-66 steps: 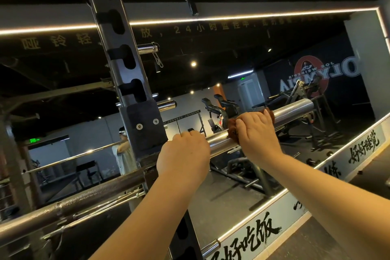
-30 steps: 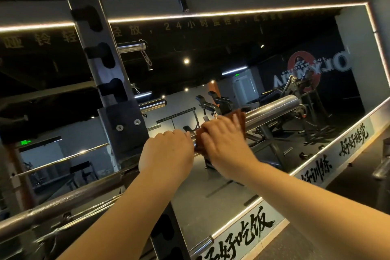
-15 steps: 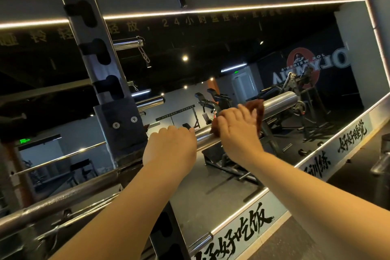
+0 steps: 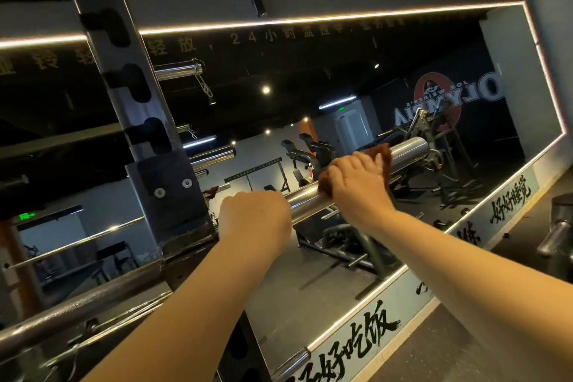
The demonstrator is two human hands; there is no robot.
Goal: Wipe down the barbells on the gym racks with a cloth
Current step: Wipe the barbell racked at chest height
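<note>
a: where's the barbell (image 4: 409,149)?
b: i see it on the rack upright (image 4: 167,189), its bright chrome sleeve running toward two o'clock and the duller grey shaft toward eight.
a: and the hands?
b: the left hand (image 4: 254,217) is curled over the sleeve beside the upright. the right hand (image 4: 356,183) wraps a rust-brown cloth (image 4: 379,153) around it, further toward two.
</note>
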